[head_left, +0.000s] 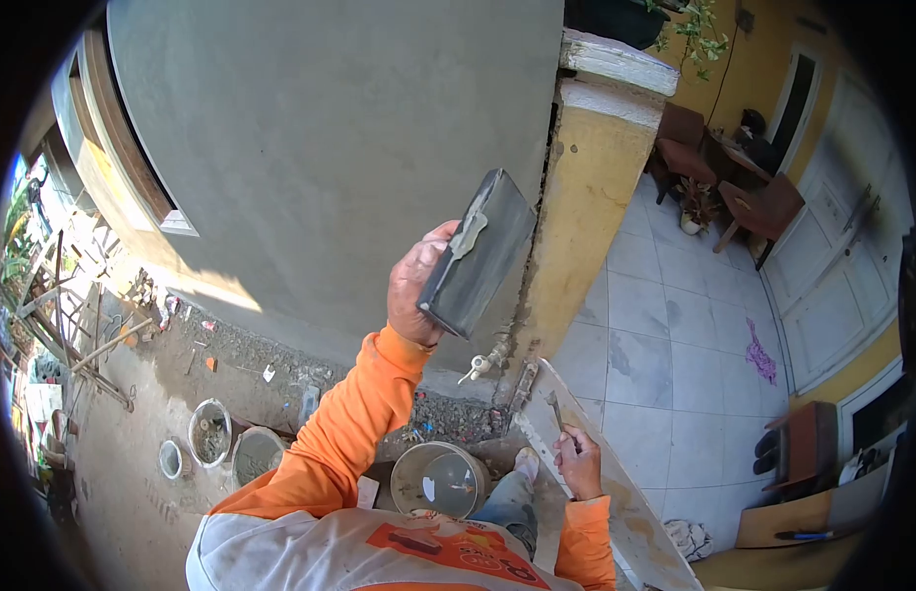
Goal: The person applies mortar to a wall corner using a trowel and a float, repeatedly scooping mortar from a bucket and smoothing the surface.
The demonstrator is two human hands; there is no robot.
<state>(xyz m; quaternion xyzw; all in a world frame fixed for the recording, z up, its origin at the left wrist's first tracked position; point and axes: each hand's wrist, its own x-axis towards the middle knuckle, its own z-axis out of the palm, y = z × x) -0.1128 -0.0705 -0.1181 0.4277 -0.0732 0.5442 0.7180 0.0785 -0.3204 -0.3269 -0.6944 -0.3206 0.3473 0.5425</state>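
My left hand (415, 286) is raised in front of the grey plastered wall (339, 128), closed around a dark plastering float (489, 258). A smear of wet mortar (469, 236) sits on the float's near edge. Lower down, my right hand (578, 463) is closed on a small tool with a narrow grey blade (557, 410); its handle is hidden in the fingers. That hand is just above a long pale board or ledge (615, 492) by the tiled porch. Between the float and the board, a tap (480, 366) sticks out near the wall's base.
A large bucket of water (440, 480) stands by my legs, with smaller buckets (210, 433) to the left. Rubble (280, 360) lines the wall's foot. A yellow pillar (586, 187) borders the tiled floor (665, 325), where chairs (763, 209) stand. Wooden poles (73, 325) lie far left.
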